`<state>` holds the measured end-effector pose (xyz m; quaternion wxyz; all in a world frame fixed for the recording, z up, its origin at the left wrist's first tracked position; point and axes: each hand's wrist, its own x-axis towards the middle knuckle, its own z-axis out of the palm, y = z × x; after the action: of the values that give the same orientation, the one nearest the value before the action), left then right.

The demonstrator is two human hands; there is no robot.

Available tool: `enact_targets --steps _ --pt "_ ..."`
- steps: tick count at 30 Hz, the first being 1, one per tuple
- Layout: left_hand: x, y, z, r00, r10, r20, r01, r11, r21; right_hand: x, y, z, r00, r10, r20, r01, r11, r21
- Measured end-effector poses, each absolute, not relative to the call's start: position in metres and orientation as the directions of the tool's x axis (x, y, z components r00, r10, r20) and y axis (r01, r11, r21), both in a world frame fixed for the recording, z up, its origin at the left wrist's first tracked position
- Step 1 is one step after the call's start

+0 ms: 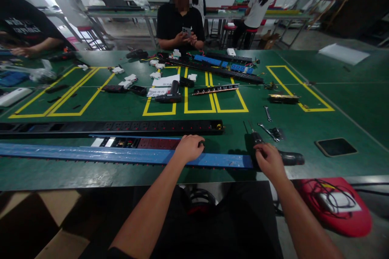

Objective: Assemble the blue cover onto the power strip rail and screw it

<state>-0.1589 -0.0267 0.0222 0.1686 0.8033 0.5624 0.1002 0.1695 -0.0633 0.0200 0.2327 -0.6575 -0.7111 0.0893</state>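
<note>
Across the green table near its front edge lies a long blue rail (pixel 121 154). My left hand (pixel 191 148) rests over it toward its right part, fingers curled around a small dark piece that I cannot make out. Behind the rail are a dark red socket strip (pixel 158 143) and a long black socket bar (pixel 136 126). Just past the rail's right end, my right hand (pixel 269 157) is closed at a black power screwdriver (pixel 291 158), whose thin bit points away from me. Two wrenches (pixel 267 131) lie beyond it.
A phone (pixel 336 146) lies at the right. Farther back are another power tool (pixel 172 94), white connectors, papers and more socket strips (pixel 215 89) among yellow tape outlines. A person with a phone stands across the table (pixel 304 81). A red stool (pixel 349 222) holds a cabled white box.
</note>
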Motion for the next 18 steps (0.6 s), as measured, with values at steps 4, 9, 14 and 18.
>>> enact_targets --steps 4,9,14,18 --pt "-0.159 -0.027 0.022 0.349 0.936 -0.034 0.871 -0.311 0.381 0.142 -0.081 0.011 -0.067 0.969 0.24 0.833 0.187 -0.521" --pt "-0.159 -0.028 0.022 0.351 0.936 0.019 0.858 -0.33 0.394 0.123 -0.087 -0.006 0.061 0.951 0.304 0.812 0.13 -0.569" --pt "-0.163 -0.035 0.024 0.358 0.891 0.28 0.822 -0.442 0.358 0.121 -0.083 -0.022 0.029 0.919 0.394 0.797 0.217 -0.564" --pt "-0.167 -0.044 0.024 0.384 0.76 0.525 0.744 -0.591 0.312 0.122 -0.08 -0.024 0.008 0.902 0.432 0.789 0.26 -0.557"
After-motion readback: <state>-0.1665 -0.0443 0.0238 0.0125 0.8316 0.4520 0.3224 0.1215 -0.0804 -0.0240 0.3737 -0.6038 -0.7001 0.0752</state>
